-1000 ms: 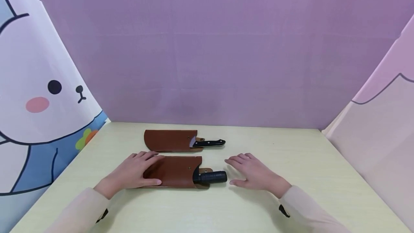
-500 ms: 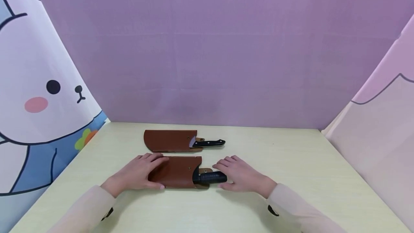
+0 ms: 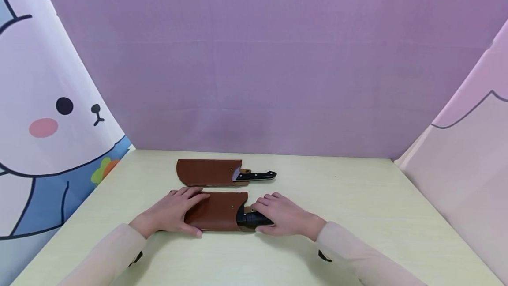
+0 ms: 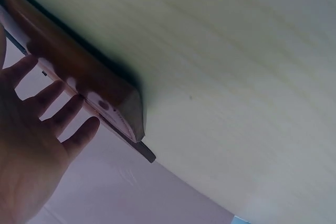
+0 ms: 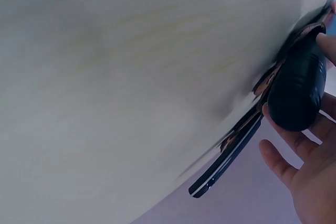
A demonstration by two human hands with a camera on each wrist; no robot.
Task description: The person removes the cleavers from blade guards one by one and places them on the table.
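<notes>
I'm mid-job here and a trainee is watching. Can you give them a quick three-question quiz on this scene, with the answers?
1. Fill in: the near sheath and the far sheath are both ____ in colour.
2. True or false: the left hand is touching the far handle.
3. In your own words: what lies between the thumb and fingers of the right hand?

Key:
1. Brown.
2. False; it is over the near sheath.
3. The near handle, which is black.
</notes>
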